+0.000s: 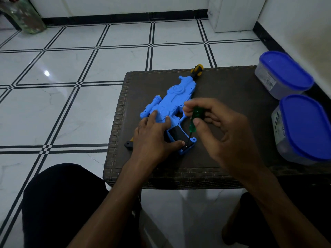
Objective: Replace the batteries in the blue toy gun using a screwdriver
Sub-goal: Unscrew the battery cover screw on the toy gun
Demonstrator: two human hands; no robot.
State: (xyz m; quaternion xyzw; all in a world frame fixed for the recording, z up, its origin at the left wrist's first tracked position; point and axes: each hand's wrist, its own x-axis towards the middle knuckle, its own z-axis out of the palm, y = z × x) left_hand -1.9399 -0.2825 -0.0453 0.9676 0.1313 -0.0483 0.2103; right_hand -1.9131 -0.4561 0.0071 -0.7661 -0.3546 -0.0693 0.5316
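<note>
A blue toy gun (176,97) lies flat on a dark woven table (232,90), its yellow-and-black muzzle pointing away from me. My left hand (154,135) presses down on the gun's body and grip, fingers spread, thumb beside the black battery cover (176,134) in the grip. My right hand (218,127) pinches the green handle of a screwdriver (196,119) between thumb and fingers. The screwdriver's shaft slants down to the lower end of the battery cover.
Two clear tubs with blue lids (284,72) (306,126) stand at the table's right edge. A small black-and-yellow part (129,143) of the gun sticks out left of my left wrist. White tiled floor lies to the left; my knees are below the table's front edge.
</note>
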